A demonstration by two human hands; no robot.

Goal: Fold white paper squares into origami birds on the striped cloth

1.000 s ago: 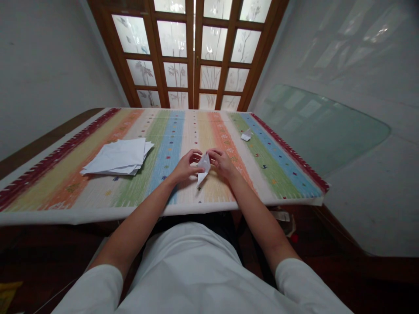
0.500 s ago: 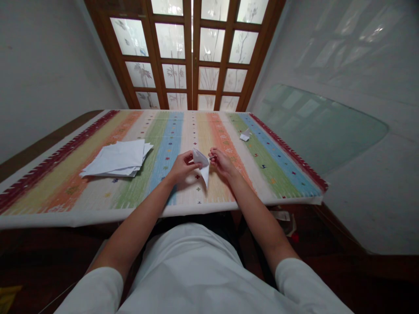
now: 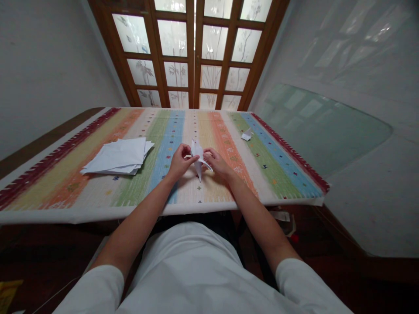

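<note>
A folded white paper piece [image 3: 197, 157] with a narrow point hanging downward is held between my left hand [image 3: 179, 163] and my right hand [image 3: 216, 165] above the middle of a striped woven cloth [image 3: 209, 126]. The fingers of both hands pinch its upper folds, and its lower tip nearly reaches the cloth. To the left of my left hand lies a loose stack of white paper sheets [image 3: 116, 156]. Beyond my right hand sits a small folded white paper scrap [image 3: 246, 135].
The cloth covers a glass-topped table whose bare pane [image 3: 322, 131] extends to the right. Frosted-glass wooden doors [image 3: 193, 52] stand beyond it. A crumpled paper [image 3: 284, 218] lies below the table's near right edge.
My hands have moved closer together and slightly farther from me. The folded paper has narrowed and now stands more upright between them.
</note>
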